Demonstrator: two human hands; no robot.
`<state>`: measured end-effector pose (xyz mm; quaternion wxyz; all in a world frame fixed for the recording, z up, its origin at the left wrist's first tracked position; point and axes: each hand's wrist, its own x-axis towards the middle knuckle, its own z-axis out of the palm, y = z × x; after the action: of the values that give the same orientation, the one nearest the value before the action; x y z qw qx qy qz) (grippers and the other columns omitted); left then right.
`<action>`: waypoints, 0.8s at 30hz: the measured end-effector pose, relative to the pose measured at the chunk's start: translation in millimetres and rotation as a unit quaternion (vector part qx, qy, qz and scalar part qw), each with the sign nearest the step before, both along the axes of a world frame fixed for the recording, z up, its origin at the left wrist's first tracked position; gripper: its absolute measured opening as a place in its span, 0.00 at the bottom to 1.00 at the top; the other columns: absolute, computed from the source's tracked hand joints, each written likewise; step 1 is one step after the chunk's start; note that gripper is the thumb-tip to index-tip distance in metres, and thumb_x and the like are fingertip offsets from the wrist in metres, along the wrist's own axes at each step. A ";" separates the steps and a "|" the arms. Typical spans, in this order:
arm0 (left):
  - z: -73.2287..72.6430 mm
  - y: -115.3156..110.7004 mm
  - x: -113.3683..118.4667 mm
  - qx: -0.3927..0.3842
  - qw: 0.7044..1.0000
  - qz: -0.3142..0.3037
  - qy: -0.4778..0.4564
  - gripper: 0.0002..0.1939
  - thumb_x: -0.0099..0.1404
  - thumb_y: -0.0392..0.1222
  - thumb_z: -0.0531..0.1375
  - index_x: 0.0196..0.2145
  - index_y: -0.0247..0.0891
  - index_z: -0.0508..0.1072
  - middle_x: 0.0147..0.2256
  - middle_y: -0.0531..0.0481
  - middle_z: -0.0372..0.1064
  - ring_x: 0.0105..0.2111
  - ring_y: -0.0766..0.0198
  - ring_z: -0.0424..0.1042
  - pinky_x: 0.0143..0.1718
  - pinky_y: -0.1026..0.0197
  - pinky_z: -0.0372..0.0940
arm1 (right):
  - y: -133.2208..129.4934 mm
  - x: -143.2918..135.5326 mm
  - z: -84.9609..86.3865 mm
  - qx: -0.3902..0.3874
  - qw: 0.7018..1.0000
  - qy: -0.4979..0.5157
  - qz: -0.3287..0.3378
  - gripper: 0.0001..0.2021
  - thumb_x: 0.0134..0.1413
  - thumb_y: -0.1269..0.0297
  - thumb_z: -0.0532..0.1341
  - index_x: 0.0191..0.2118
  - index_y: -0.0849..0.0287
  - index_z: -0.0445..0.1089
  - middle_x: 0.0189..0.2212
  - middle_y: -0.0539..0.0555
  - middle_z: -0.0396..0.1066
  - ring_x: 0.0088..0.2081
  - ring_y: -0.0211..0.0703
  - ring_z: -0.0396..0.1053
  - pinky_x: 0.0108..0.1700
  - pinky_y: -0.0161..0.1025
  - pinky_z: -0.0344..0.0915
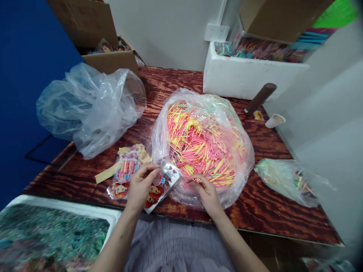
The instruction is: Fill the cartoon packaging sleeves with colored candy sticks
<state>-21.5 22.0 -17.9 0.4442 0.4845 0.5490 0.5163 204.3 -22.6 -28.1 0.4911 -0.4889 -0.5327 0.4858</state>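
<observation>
A large clear plastic bag [244, 151] lies open in the middle of the table, full of thin pink and yellow sticks [198, 147]. At its front edge my right hand [206, 192] is closed round a small bundle of these sticks, their ends showing between thumb and fingers. My left hand [141, 185] is left of it, thumb and forefinger pinched at the edge of a printed plastic pouch [155, 193] with a cartoon face and a silvery end. Another printed pouch [127, 168], with pink sticks showing inside, lies just left of that hand beside beige strips [107, 172].
A crumpled clear bag [104, 109] and a cardboard box [113, 62] stand at the back left. At the back right are a white foam box [244, 75], a brown cylinder [260, 99] and a paper cup [275, 121]. A smaller bag [286, 179] lies right.
</observation>
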 end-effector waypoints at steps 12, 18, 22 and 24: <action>-7.8 -12.9 8.3 0.002 0.999 -0.046 -0.025 0.10 0.62 0.46 0.63 0.38 0.41 0.80 0.40 0.49 0.75 0.44 0.60 0.71 0.48 0.61 0.63 | -1.0 -1.9 -0.9 -0.001 1.000 0.005 -0.012 0.08 0.62 0.66 0.57 0.40 0.54 0.75 0.37 0.51 0.75 0.42 0.44 0.71 0.46 0.39 0.64; 4.2 -20.5 23.5 0.027 0.991 -0.128 0.009 0.07 0.65 0.42 0.60 0.36 0.40 0.79 0.37 0.49 0.73 0.41 0.62 0.71 0.43 0.63 0.64 | 26.9 -4.9 32.2 -0.024 0.966 0.243 -0.085 0.03 0.57 0.63 0.63 0.37 0.54 0.72 0.32 0.49 0.75 0.38 0.43 0.73 0.49 0.44 0.66; 6.8 -22.5 30.5 0.034 0.987 -0.157 0.010 0.07 0.65 0.41 0.60 0.34 0.38 0.78 0.37 0.48 0.72 0.41 0.61 0.70 0.44 0.62 0.63 | 53.1 -11.8 63.4 -0.056 0.906 0.419 -0.022 0.04 0.55 0.64 0.65 0.36 0.52 0.71 0.33 0.48 0.76 0.43 0.44 0.74 0.56 0.49 0.63; 6.9 -22.5 32.1 0.032 0.985 -0.167 0.007 0.07 0.65 0.42 0.60 0.34 0.38 0.78 0.37 0.48 0.72 0.40 0.61 0.70 0.44 0.61 0.63 | 59.0 -17.2 70.7 -0.085 0.890 0.448 0.008 0.04 0.54 0.63 0.66 0.36 0.52 0.71 0.35 0.47 0.76 0.44 0.43 0.74 0.58 0.49 0.62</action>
<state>10.6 -0.6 -11.0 0.5045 0.5868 0.4472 0.4486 187.1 36.3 42.6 0.6306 -0.2549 -0.2166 0.7003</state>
